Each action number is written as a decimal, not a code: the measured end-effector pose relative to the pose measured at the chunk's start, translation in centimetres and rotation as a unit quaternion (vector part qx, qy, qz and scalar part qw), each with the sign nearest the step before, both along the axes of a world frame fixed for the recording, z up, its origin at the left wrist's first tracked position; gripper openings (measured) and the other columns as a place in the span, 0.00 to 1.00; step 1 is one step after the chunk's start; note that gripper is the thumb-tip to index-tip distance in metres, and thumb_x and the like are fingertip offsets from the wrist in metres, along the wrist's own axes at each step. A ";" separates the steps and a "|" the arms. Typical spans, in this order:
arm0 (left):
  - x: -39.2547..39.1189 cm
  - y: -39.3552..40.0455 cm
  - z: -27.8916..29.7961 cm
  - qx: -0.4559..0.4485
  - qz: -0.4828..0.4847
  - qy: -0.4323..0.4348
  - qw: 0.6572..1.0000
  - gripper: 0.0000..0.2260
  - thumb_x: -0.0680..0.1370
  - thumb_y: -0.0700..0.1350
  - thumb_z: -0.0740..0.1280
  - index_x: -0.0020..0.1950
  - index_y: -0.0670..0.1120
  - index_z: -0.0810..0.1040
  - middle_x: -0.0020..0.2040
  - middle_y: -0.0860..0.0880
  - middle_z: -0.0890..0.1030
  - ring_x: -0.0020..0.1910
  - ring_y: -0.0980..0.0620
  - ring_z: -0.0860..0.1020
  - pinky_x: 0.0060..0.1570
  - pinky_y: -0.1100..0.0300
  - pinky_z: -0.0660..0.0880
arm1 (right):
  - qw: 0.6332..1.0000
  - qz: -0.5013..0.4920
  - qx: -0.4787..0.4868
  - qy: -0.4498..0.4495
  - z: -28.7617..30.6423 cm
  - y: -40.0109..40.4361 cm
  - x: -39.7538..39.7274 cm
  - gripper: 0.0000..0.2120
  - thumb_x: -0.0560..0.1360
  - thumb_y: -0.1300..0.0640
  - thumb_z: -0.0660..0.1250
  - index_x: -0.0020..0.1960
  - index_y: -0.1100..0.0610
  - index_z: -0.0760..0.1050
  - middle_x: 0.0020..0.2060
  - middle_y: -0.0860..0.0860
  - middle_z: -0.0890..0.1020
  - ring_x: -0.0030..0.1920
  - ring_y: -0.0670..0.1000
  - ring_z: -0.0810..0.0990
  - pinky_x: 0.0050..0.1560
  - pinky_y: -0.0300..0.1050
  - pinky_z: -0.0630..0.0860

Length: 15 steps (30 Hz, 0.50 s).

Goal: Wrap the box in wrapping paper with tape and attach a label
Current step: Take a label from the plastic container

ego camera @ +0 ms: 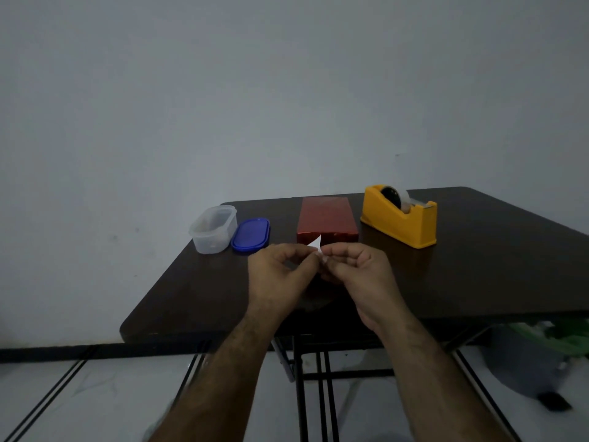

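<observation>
A box wrapped in red paper (326,220) lies on the dark table (478,282), just beyond my hands. My left hand (280,272) and my right hand (357,269) meet above the table's middle and both pinch a small white label (316,243) between their fingertips. Only a pointed corner of the label shows above the fingers; the rest is hidden. A yellow tape dispenser (400,216) with a roll of clear tape stands to the right of the box.
A clear plastic tub (213,230) stands at the table's left corner, with its blue lid (250,234) lying beside it. Behind the table is a plain wall. Folding table legs and a grey object with green material (535,355) lie below right.
</observation>
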<state>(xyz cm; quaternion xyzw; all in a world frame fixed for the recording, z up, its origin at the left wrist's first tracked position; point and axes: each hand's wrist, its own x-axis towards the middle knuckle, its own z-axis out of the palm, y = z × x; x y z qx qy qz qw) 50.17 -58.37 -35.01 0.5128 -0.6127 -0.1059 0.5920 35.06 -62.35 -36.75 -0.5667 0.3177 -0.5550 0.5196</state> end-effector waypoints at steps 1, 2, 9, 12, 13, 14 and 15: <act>0.0 0.0 0.0 -0.004 0.005 0.002 1.000 0.06 0.76 0.42 0.77 0.46 0.55 0.88 0.41 0.62 0.86 0.42 0.63 0.85 0.46 0.70 0.79 | 1.000 -0.003 -0.006 0.002 0.0 0.1 0.1 0.08 0.79 0.67 0.72 0.56 0.61 0.86 0.47 0.56 0.89 0.51 0.55 0.89 0.55 0.50 0.84; 0.0 0.0 -0.1 -0.002 0.009 0.006 1.000 0.06 0.76 0.42 0.77 0.46 0.53 0.88 0.40 0.61 0.86 0.41 0.63 0.85 0.44 0.72 0.78 | 1.000 -0.006 -0.012 0.004 -0.1 0.1 0.2 0.08 0.79 0.67 0.73 0.56 0.61 0.86 0.46 0.56 0.89 0.50 0.55 0.89 0.54 0.48 0.84; 0.0 0.0 0.0 0.029 0.011 0.036 0.999 0.06 0.75 0.41 0.77 0.44 0.52 0.88 0.38 0.59 0.87 0.39 0.62 0.85 0.41 0.72 0.79 | 1.000 -0.015 -0.022 0.011 -0.1 0.2 0.4 0.07 0.78 0.67 0.74 0.54 0.60 0.86 0.44 0.55 0.89 0.48 0.55 0.89 0.50 0.46 0.84; 0.1 -0.1 0.0 0.031 0.005 0.046 0.998 0.08 0.75 0.40 0.77 0.42 0.53 0.87 0.37 0.58 0.87 0.38 0.61 0.85 0.40 0.71 0.79 | 1.000 -0.011 -0.014 0.006 0.0 0.2 0.3 0.07 0.77 0.67 0.74 0.54 0.61 0.86 0.44 0.56 0.89 0.48 0.55 0.89 0.50 0.46 0.84; 0.1 -0.1 0.0 0.030 0.004 0.051 0.998 0.07 0.75 0.39 0.77 0.42 0.52 0.87 0.37 0.57 0.87 0.38 0.60 0.85 0.39 0.70 0.79 | 1.000 -0.010 -0.010 0.004 0.1 0.3 0.3 0.07 0.77 0.67 0.74 0.54 0.61 0.86 0.44 0.56 0.89 0.48 0.55 0.89 0.50 0.46 0.84; 0.1 -0.2 0.0 0.029 0.003 0.056 0.998 0.06 0.76 0.39 0.77 0.42 0.50 0.87 0.37 0.56 0.87 0.37 0.59 0.85 0.39 0.69 0.79 | 1.000 -0.009 -0.007 0.003 0.2 0.3 0.3 0.07 0.77 0.67 0.74 0.54 0.61 0.86 0.44 0.56 0.89 0.48 0.55 0.89 0.49 0.45 0.84; 0.1 -0.3 -0.1 0.029 0.000 0.058 0.998 0.06 0.76 0.39 0.76 0.42 0.49 0.87 0.37 0.54 0.87 0.37 0.58 0.85 0.39 0.68 0.80 | 1.000 -0.009 -0.004 0.002 0.3 0.3 0.2 0.07 0.77 0.68 0.73 0.54 0.61 0.86 0.44 0.56 0.89 0.48 0.55 0.89 0.49 0.45 0.84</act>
